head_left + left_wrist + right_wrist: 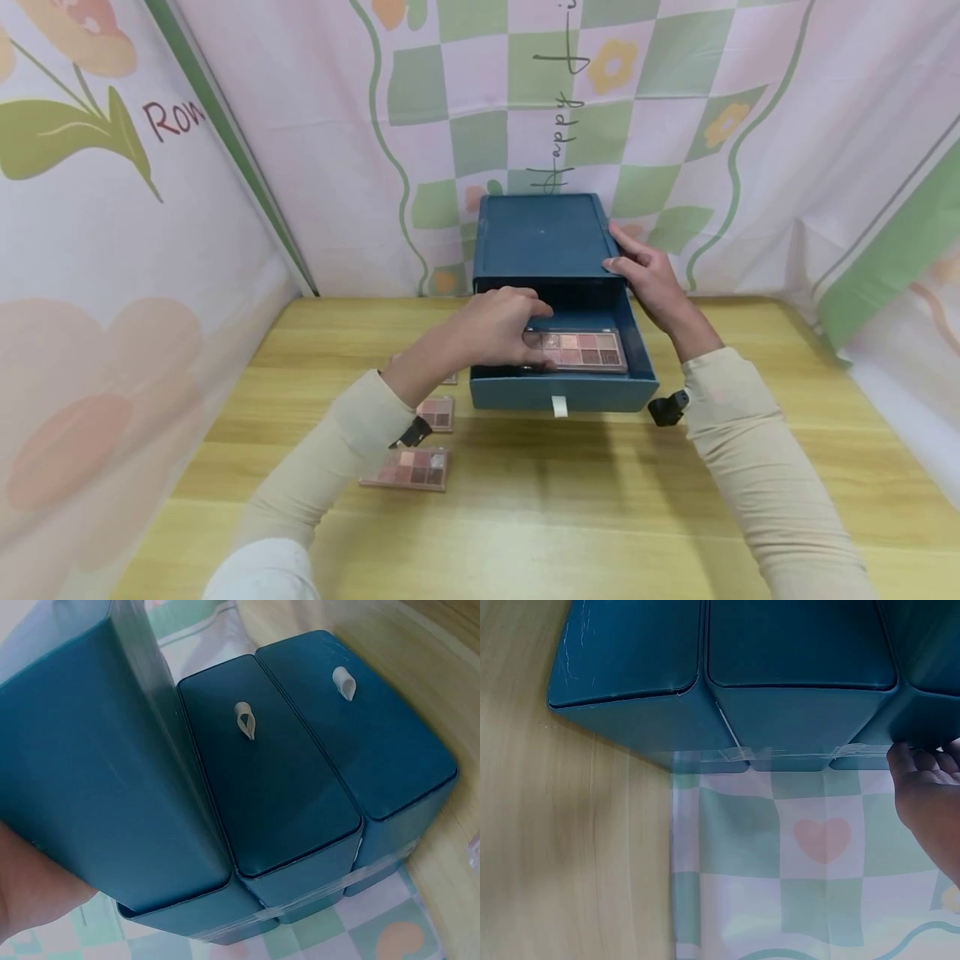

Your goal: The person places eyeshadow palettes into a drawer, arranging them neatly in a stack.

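A dark blue drawer unit (538,237) has its top drawer (562,393) pulled out. An eyeshadow palette (592,350) with pink and brown pans lies in that drawer. My left hand (498,327) reaches in over the palette's left end, thumb by the near edge and index finger lifted beyond the far edge. My right hand (648,279) rests along the unit's upper right side, thumb at the top edge. In the right wrist view, extended fingers of the right hand (926,791) lie against the unit's side. Only part of the left hand (37,885) shows in the left wrist view.
More eyeshadow palettes, including a larger one (408,468) and a smaller one (438,413), lie on the wooden table (540,533) left of the drawer. Two closed drawers (277,772) with fabric pull tabs sit below the open one. A patterned curtain (480,75) hangs close behind.
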Action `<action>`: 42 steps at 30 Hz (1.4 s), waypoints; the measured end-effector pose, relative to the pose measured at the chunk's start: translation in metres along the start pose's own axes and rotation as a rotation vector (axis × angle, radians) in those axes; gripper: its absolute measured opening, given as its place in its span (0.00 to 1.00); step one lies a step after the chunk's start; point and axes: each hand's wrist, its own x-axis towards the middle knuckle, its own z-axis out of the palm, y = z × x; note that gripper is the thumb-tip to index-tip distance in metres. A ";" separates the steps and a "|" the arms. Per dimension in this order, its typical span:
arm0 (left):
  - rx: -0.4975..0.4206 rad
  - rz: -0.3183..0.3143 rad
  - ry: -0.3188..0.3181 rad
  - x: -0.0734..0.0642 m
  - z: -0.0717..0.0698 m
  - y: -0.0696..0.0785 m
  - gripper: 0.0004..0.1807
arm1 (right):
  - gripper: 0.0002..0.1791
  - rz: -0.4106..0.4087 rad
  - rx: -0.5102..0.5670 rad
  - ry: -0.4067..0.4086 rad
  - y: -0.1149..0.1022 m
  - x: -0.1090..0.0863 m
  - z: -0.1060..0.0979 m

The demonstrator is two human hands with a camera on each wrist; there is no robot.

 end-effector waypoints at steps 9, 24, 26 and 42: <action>-0.213 0.114 0.210 -0.017 0.001 -0.017 0.23 | 0.38 0.001 0.020 0.005 0.001 -0.001 -0.001; -0.402 0.150 0.572 -0.067 0.012 -0.062 0.09 | 0.37 0.003 0.016 0.005 0.002 0.000 -0.004; -0.439 0.109 0.569 -0.071 0.015 -0.071 0.09 | 0.38 0.005 0.014 0.004 0.002 -0.001 -0.003; -0.686 -0.316 0.439 -0.096 0.060 -0.172 0.16 | 0.39 -0.037 0.002 0.021 0.006 0.001 0.000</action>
